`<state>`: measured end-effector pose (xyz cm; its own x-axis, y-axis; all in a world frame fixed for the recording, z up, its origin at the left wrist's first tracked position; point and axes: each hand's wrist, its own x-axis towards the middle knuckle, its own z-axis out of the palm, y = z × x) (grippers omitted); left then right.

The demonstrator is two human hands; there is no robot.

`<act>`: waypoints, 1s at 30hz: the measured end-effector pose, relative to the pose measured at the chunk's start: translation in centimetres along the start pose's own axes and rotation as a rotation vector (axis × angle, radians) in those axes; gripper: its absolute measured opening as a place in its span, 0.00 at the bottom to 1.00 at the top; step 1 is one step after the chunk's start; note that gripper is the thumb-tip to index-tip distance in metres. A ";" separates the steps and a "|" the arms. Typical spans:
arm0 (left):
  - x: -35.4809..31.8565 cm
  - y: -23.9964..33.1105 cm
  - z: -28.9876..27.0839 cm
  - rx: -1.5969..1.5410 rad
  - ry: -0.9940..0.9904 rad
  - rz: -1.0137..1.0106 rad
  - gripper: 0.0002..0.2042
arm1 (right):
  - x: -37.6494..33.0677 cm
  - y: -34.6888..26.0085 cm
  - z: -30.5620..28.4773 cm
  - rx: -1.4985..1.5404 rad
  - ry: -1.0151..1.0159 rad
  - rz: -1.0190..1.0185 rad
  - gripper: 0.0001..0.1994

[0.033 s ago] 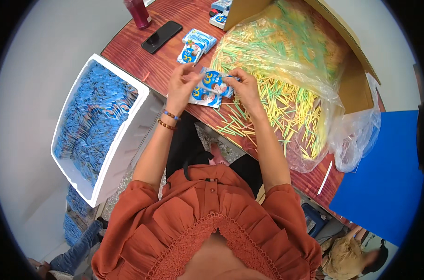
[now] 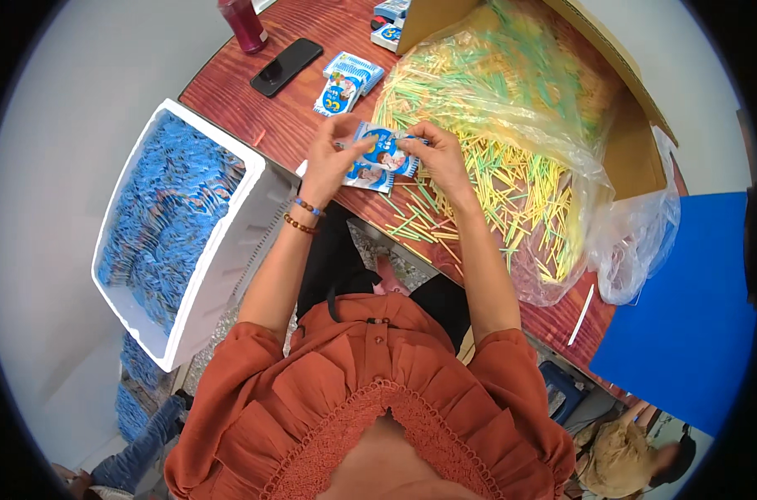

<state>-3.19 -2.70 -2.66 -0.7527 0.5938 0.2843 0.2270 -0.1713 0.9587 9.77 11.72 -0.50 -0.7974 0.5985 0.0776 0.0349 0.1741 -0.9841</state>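
Observation:
A small blue-and-white printed packet (image 2: 387, 150) is held up between my hands over the table's near edge. My right hand (image 2: 442, 163) pinches its right end between thumb and fingers. On the other end, my left hand (image 2: 327, 160) is closed, its thumb laid across the packet's face and its fingertips partly hidden and a little blurred. Another such packet (image 2: 367, 177) lies just below, partly covered by the held one. Beyond my left hand is a small pile of similar packets (image 2: 338, 93). Short yellow and green sticks (image 2: 512, 196) spread beside my right hand.
A white foam box (image 2: 257, 171) filled with blue packets stands at left. A phone (image 2: 287, 67) and a bottle of red liquid (image 2: 245, 29) are at the far left of the table. Clear plastic bag (image 2: 599, 196), cardboard box (image 2: 632, 162) and blue panel (image 2: 682, 292) occupy the right.
My left thumb has moved slightly right, further onto the packet. My right hand stays at the packet's right end.

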 end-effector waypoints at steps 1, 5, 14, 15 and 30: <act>-0.2 1.3 1.1 -0.124 -0.098 -0.118 0.15 | -0.3 -0.6 -0.7 0.273 -0.131 0.059 0.06; -1.3 2.1 3.8 -0.424 -0.184 -0.458 0.09 | -3.0 -1.9 -2.4 0.272 0.020 0.182 0.04; -3.7 2.7 7.5 -0.523 -0.250 -0.528 0.06 | -7.2 1.7 -5.4 0.398 0.184 0.070 0.02; -3.9 2.7 7.9 -0.518 -0.264 -0.533 0.06 | -7.5 2.3 -5.6 0.404 0.198 0.071 0.02; -5.3 2.9 9.2 -0.534 -0.232 -0.571 0.05 | -9.4 2.5 -6.0 0.509 0.206 0.174 0.06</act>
<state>7.18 0.89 -1.48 -0.5029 0.8406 -0.2012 -0.5220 -0.1099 0.8458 20.93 11.25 -2.70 -0.6703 0.7335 -0.1129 -0.1803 -0.3085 -0.9340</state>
